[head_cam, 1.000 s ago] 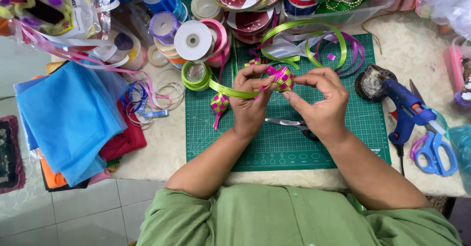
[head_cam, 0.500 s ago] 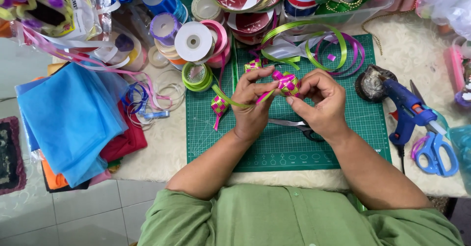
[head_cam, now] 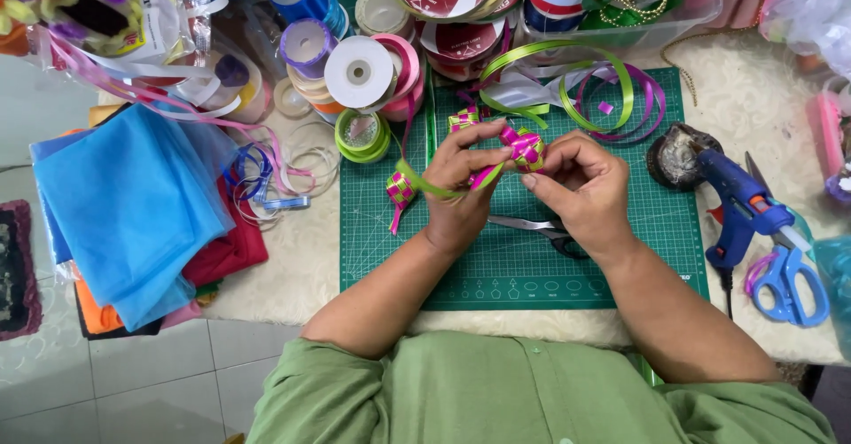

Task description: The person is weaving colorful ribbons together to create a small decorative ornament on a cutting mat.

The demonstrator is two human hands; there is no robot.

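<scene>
A green cutting mat (head_cam: 532, 267) fills the frame's centre, blue fabric (head_cam: 124, 205) lying at the left. Above the mat's middle, the left hand (head_cam: 456, 191) and right hand (head_cam: 581, 187) pinch a small woven pink-and-green ribbon ball (head_cam: 525, 147), fingers closed on it, with black-handled scissors (head_cam: 541, 229) just below.

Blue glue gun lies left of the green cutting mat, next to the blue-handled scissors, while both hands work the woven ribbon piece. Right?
Not quite. The head view shows the blue glue gun on the right of the green cutting mat, not the left. The rest holds: it lies beside the blue-handled scissors, and the left hand and right hand both work the woven ribbon piece.
</scene>
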